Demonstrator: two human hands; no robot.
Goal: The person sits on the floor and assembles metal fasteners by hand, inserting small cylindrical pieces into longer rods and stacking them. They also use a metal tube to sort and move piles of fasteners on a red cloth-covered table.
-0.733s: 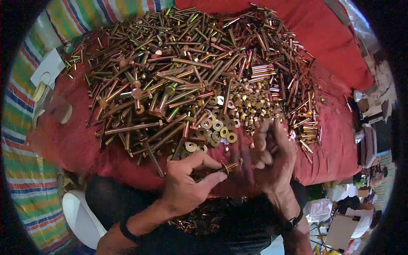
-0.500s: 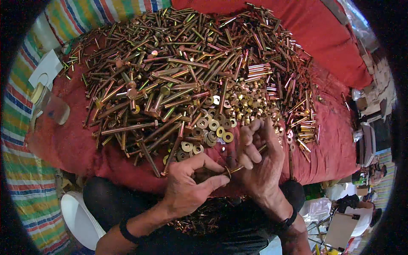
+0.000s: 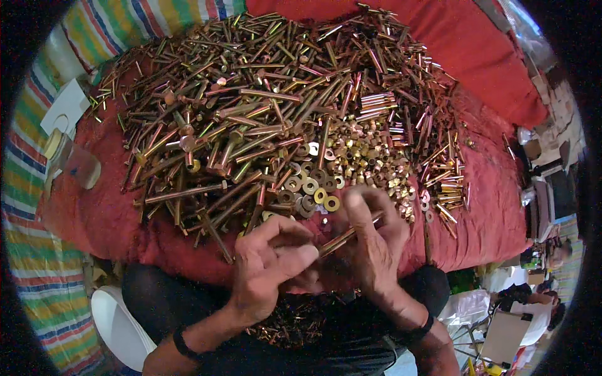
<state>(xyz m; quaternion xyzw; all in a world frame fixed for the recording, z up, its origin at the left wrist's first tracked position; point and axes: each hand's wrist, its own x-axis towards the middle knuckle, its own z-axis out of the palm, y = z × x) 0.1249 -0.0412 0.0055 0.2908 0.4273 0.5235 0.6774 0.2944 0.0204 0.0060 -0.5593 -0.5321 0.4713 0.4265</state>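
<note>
A long brassy bolt (image 3: 337, 243) lies slanted between my two hands, above the front edge of the red cloth. My right hand (image 3: 378, 247) is closed around its upper part, with the shaft running under the thumb and fingers. At the lower end, my left hand (image 3: 269, 263) has thumb and forefinger bent together, the thumb tip by the bolt's end. What those fingers hold is hidden. Just beyond my hands lie several flat washers (image 3: 310, 186), with a heap of small brass nuts (image 3: 370, 150) to their right.
A wide pile of bolts (image 3: 251, 119) covers much of the red cloth (image 3: 483, 213). A clear jar (image 3: 81, 164) stands at the left. More small metal parts (image 3: 288, 323) lie between my legs, and a white basin (image 3: 119, 319) is at lower left.
My right hand has turned, its thumb now over the bolt. The bolt shows more of its length, and the washer seen around it earlier is out of sight. My left hand has shifted slightly left.
</note>
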